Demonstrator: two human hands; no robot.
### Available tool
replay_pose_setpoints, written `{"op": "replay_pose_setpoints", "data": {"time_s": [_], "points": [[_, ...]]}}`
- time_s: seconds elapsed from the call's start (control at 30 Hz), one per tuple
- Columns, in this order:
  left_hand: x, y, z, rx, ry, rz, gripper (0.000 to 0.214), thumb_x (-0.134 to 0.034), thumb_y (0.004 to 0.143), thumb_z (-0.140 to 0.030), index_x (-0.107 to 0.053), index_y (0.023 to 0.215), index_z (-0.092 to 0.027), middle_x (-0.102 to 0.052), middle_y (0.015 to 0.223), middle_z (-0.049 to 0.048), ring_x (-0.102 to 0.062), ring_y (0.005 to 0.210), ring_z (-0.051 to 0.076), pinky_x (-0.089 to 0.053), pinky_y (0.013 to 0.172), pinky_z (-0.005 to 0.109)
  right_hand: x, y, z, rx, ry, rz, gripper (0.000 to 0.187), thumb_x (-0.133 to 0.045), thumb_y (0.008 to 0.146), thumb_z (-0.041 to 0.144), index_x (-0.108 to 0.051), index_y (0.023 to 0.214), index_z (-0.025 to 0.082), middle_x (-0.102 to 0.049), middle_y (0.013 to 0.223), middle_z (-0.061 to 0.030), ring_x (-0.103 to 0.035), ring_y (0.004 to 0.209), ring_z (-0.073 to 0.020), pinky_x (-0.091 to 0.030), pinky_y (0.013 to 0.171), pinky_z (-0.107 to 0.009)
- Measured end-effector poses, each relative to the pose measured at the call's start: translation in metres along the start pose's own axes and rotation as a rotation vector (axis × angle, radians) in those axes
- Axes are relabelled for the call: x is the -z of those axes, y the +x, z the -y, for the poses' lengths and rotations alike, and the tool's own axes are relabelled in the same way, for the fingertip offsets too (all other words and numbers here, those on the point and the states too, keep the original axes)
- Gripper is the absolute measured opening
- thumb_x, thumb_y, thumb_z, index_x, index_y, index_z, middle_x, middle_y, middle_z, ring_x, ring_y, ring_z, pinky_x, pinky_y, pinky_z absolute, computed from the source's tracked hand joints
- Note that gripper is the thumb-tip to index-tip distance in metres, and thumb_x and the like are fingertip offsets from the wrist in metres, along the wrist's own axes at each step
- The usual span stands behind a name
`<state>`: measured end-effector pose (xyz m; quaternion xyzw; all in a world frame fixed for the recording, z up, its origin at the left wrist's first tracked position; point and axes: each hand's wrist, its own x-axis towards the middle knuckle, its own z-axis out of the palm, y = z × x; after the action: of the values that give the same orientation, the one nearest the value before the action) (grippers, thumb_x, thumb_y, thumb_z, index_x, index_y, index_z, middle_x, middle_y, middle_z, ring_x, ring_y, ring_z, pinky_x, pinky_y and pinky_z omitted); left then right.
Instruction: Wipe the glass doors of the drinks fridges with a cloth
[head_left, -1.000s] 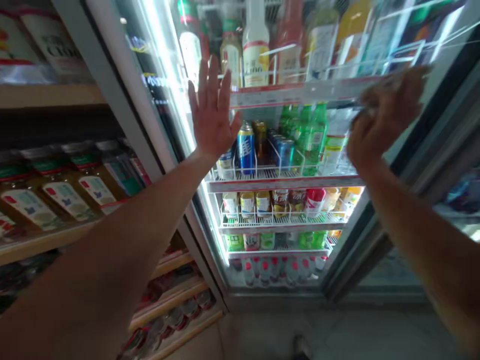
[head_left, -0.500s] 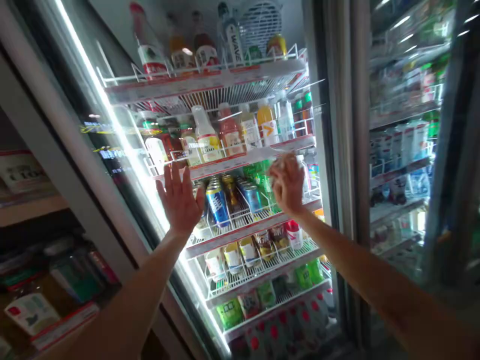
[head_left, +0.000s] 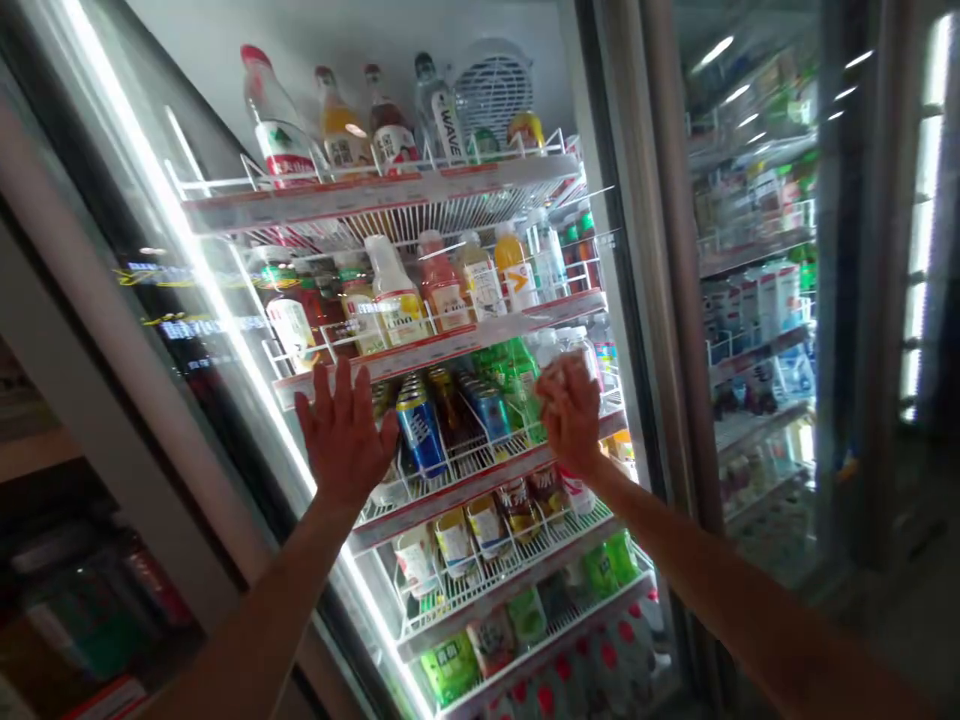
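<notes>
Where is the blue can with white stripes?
In the head view, the blue metal can stands on a white wire shelf, just right of the open left hand.

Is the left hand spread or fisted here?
Spread: the left hand has its fingers extended and apart, palm facing the cooler shelf beside the blue can.

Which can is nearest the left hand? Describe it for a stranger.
In the lit cooler, find the third shelf from the top. Just right of the flat left hand stands the can, blue with a white band, unlike the brown can beside it.
</notes>
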<state>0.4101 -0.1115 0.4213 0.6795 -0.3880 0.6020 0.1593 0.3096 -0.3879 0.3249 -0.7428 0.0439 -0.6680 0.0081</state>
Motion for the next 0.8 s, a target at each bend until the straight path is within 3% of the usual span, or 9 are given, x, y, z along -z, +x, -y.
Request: {"op": "replay_pose_setpoints", "data": {"time_s": [0.07, 0.13, 0.27, 0.37, 0.43, 0.5, 0.6, 0.73, 0.8], "points": [[0.0, -0.001, 0.001, -0.021, -0.013, 0.015, 0.064, -0.043, 0.086, -0.043, -0.025, 0.143, -0.02, -0.022, 0.15, 0.0112, -0.009, 0.141, 0.027, -0.003, 0.114, 0.054, -0.001, -0.006, 0.021, 0.14, 0.014, 0.045, 0.038, -0.042, 0.084, 0.021, -0.052, 0.119, 0.03, -0.035, 0.144, -0.0031, -0.019, 0.139, -0.0254, -0.021, 0.109, -0.053], [-0.001, -0.002, 0.002, -0.054, -0.026, 0.042, 0.063, -0.045, 0.085, -0.042, -0.027, 0.142, -0.023, -0.026, 0.149, 0.0097, -0.013, 0.14, 0.027, -0.003, 0.114, 0.054, 0.002, -0.007, 0.017, 0.206, 0.011, 0.059, 0.035, -0.043, 0.084, 0.021, -0.056, 0.114, 0.032, -0.04, 0.142, -0.0009, -0.025, 0.137, -0.024, -0.021, 0.11, -0.052], [-0.002, -0.005, 0.002, -0.098, 0.007, 0.038, 0.066, -0.048, 0.084, -0.041, -0.025, 0.143, -0.025, -0.027, 0.149, 0.0088, -0.014, 0.14, 0.026, -0.005, 0.114, 0.053, 0.01, 0.008, -0.034, -0.091, -0.08, -0.189, 0.033, -0.04, 0.084, 0.02, -0.056, 0.113, 0.024, -0.04, 0.14, -0.0098, -0.036, 0.13, -0.0264, -0.031, 0.1, -0.055], [-0.002, -0.005, 0.002, -0.121, 0.039, 0.023, 0.067, -0.049, 0.084, -0.04, -0.023, 0.144, -0.023, -0.027, 0.149, 0.01, -0.014, 0.14, 0.026, -0.005, 0.114, 0.052, 0.005, 0.012, -0.039, -0.198, -0.081, -0.316, 0.035, -0.039, 0.084, 0.02, -0.053, 0.117, 0.021, -0.04, 0.139, -0.0138, -0.036, 0.129, -0.0282, -0.036, 0.095, -0.054], [-0.002, -0.004, 0.003, -0.123, 0.043, 0.019, 0.068, -0.049, 0.084, -0.039, -0.023, 0.144, -0.022, -0.027, 0.149, 0.0104, -0.015, 0.14, 0.026, -0.005, 0.114, 0.051, -0.001, 0.005, -0.016, -0.135, -0.048, -0.266, 0.035, -0.04, 0.085, 0.02, -0.054, 0.116, 0.023, -0.038, 0.141, -0.0113, -0.034, 0.132, -0.0273, -0.035, 0.099, -0.052], [-0.002, -0.004, 0.003, -0.131, 0.059, 0.008, 0.067, -0.049, 0.084, -0.039, -0.023, 0.144, -0.022, -0.026, 0.149, 0.0105, -0.015, 0.14, 0.026, -0.005, 0.114, 0.05, -0.007, -0.005, 0.009, 0.036, 0.008, -0.136, 0.035, -0.042, 0.084, 0.02, -0.056, 0.115, 0.026, -0.036, 0.144, -0.0052, -0.027, 0.136, -0.0259, -0.028, 0.106, -0.05], [-0.002, -0.005, 0.004, -0.177, 0.116, -0.03, 0.069, -0.05, 0.085, -0.037, -0.021, 0.144, -0.021, -0.026, 0.149, 0.0111, -0.017, 0.14, 0.026, -0.007, 0.114, 0.049, -0.008, -0.01, 0.011, 0.246, 0.088, -0.059, 0.034, -0.044, 0.083, 0.02, -0.059, 0.112, 0.029, -0.036, 0.145, 0.0007, -0.024, 0.138, -0.0241, -0.016, 0.112, -0.05], [-0.001, -0.005, 0.006, -0.199, 0.184, -0.043, 0.071, -0.053, 0.084, -0.035, -0.019, 0.145, -0.021, -0.025, 0.15, 0.0107, -0.018, 0.14, 0.025, -0.011, 0.113, 0.046, -0.004, 0.002, -0.045, -0.037, 0.02, -0.287, 0.029, -0.043, 0.084, 0.021, -0.06, 0.108, 0.022, -0.037, 0.144, -0.0063, -0.033, 0.133, -0.0261, -0.023, 0.107, -0.053], [-0.001, -0.005, 0.007, -0.196, 0.206, -0.048, 0.071, -0.054, 0.083, -0.034, -0.02, 0.145, -0.022, -0.025, 0.15, 0.0095, -0.019, 0.139, 0.025, -0.011, 0.114, 0.045, -0.005, 0.003, -0.058, -0.174, -0.015, -0.379, 0.03, -0.042, 0.085, 0.02, -0.058, 0.11, 0.019, -0.037, 0.143, -0.0102, -0.033, 0.132, -0.0273, -0.027, 0.103, -0.054]]}}
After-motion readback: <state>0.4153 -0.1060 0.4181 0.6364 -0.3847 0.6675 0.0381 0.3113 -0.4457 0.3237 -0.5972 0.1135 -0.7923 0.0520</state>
